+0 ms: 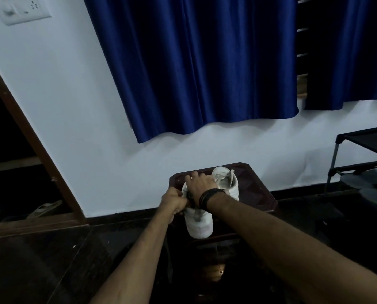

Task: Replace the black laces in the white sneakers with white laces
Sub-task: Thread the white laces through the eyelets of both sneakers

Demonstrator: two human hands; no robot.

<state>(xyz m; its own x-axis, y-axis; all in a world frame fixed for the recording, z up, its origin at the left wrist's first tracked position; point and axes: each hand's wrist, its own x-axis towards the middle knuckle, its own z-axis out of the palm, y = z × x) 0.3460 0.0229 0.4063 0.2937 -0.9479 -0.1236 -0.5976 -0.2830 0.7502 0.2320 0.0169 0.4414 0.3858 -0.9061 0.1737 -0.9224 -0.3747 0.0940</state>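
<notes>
On the small dark desk (257,189) against the wall, two white sneakers sit side by side. The near sneaker (199,224) lies with its long axis running from 12 to 6 o'clock, one end hanging over the desk's front edge toward the person. The far sneaker (229,183) sits at about 1 o'clock from it, already threaded with a pale lace as far as I can tell. The left hand (175,201) is clenched at the near sneaker's 9 o'clock side, pinching something dark there, probably the black lace (189,196), though it is too small to be sure. The right hand (199,184), a dark band on its wrist, lies over the shoe's 12 o'clock part with fingers spread and relaxed, pressing it down. Both hands are on this sneaker; the pull seems to fall to the left, toward 9 o'clock.
</notes>
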